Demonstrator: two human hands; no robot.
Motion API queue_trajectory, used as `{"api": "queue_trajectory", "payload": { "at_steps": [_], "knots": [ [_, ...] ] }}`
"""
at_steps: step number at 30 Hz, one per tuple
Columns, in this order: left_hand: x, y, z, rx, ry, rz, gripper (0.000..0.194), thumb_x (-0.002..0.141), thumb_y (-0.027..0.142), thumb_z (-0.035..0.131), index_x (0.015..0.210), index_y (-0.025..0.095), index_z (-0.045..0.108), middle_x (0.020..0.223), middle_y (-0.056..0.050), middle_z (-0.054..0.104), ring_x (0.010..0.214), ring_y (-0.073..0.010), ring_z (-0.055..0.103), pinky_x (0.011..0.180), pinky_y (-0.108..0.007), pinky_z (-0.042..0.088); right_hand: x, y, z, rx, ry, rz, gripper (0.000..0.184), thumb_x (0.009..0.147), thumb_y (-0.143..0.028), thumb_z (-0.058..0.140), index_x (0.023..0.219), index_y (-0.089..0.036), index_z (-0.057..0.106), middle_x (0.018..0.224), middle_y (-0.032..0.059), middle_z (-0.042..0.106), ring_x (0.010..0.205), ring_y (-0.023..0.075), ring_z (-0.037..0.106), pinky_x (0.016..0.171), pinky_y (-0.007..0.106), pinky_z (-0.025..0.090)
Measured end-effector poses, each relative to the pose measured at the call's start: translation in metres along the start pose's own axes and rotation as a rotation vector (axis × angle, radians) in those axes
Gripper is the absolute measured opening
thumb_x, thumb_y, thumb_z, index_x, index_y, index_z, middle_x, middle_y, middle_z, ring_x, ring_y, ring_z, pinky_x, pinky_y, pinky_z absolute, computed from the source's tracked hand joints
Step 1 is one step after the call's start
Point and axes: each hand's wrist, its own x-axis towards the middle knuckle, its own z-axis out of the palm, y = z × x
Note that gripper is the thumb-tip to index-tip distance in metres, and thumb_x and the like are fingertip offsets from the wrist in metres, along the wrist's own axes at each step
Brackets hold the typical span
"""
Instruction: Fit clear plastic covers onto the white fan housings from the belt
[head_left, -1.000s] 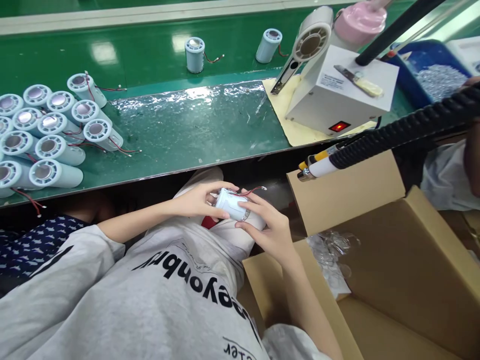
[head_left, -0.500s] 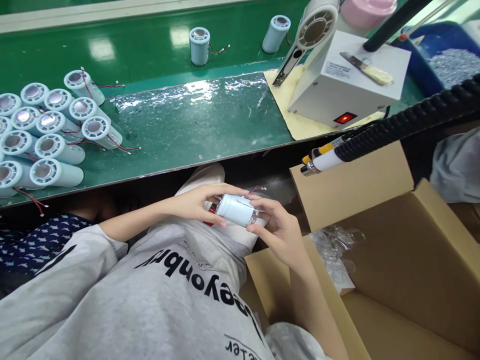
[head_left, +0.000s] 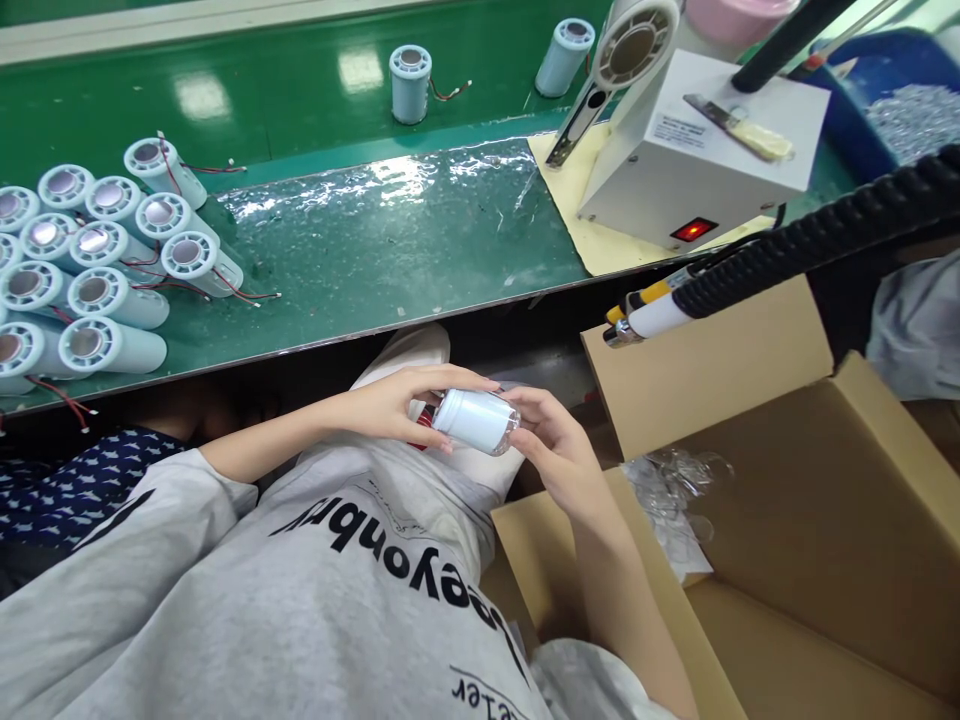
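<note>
Above my lap I hold a light blue cylindrical housing (head_left: 474,420), lying on its side. My left hand (head_left: 401,400) is closed around its left end, thumb on the near side and fingers along the far side. My right hand (head_left: 559,440) pinches the right end, where a clear plastic edge shows. The housing's end faces are hidden by my fingers. Many like housings (head_left: 112,345), with round metallic centres and red and black wires, lie grouped on the green bench (head_left: 360,250) at the left.
Two housings (head_left: 410,85) stand at the back. A white box-shaped device (head_left: 697,150) with a lit red switch holds a knife (head_left: 739,125) on top. A black hose (head_left: 817,235) crosses the right. Below it an open carton (head_left: 810,520) contains clear plastic pieces (head_left: 671,490).
My right fingers have shifted slightly at the housing's right end, uncovering more of its surface. The red wire that stuck up behind it is out of sight. My left hand keeps its hold.
</note>
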Motion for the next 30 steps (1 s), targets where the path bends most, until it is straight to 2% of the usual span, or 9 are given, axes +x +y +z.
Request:
{"api": "queue_trajectory", "payload": {
  "at_steps": [3,8,12,16,24,30],
  "knots": [
    [0.0,0.0,0.0,-0.001,0.005,0.011,0.068,0.082,0.032,0.083,0.146,0.028,0.059,0.152,-0.011,0.059,0.141,-0.0274,0.055,0.117,-0.042,0.045,0.002,0.0,0.003,0.026,0.005,0.023,0.042,0.085,-0.06,0.076,0.105,-0.024,0.066,0.095,0.0041,0.072,0.078,0.0182,0.068,0.066,0.029,0.06],
    [0.0,-0.002,0.0,-0.004,0.008,0.007,0.069,0.08,0.031,0.084,0.145,0.029,0.061,0.151,-0.011,0.059,0.142,-0.0288,0.054,0.119,-0.045,0.043,0.005,0.005,0.007,0.103,0.018,0.122,0.057,0.078,-0.074,0.073,0.102,-0.024,0.063,0.081,0.0009,0.064,0.067,0.0175,0.065,0.057,0.03,0.061],
    [0.001,-0.003,0.0,-0.007,0.004,0.021,0.069,0.079,0.028,0.085,0.144,0.029,0.061,0.152,-0.011,0.059,0.143,-0.0282,0.053,0.122,-0.046,0.04,0.006,0.009,0.009,0.2,0.048,0.215,0.062,0.073,-0.078,0.076,0.098,-0.022,0.061,0.079,-0.0009,0.06,0.059,0.0149,0.062,0.048,0.029,0.059],
    [0.001,-0.003,0.0,-0.008,0.003,0.048,0.07,0.08,0.026,0.085,0.145,0.03,0.061,0.152,-0.011,0.059,0.144,-0.0273,0.053,0.122,-0.046,0.04,0.007,0.008,0.01,0.252,-0.011,0.302,0.065,0.074,-0.081,0.073,0.096,-0.021,0.058,0.072,-0.0004,0.066,0.05,0.0152,0.064,0.044,0.028,0.057],
    [0.002,-0.004,0.0,-0.009,-0.015,0.064,0.068,0.08,0.028,0.085,0.144,0.031,0.062,0.153,-0.01,0.059,0.145,-0.0292,0.052,0.123,-0.049,0.038,0.01,0.004,0.016,0.341,-0.103,0.416,0.07,0.072,-0.087,0.066,0.09,-0.021,0.053,0.057,-0.0009,0.064,0.039,0.0149,0.059,0.032,0.022,0.044],
    [0.001,-0.006,0.003,0.018,0.007,0.134,0.07,0.081,0.027,0.085,0.145,0.034,0.06,0.15,-0.01,0.061,0.144,-0.0284,0.053,0.121,-0.046,0.041,0.01,0.005,0.017,0.39,-0.174,0.522,0.07,0.078,-0.086,0.06,0.083,-0.017,0.064,0.052,0.0036,0.064,0.035,0.0122,0.053,0.029,0.019,0.038]
  ]
}}
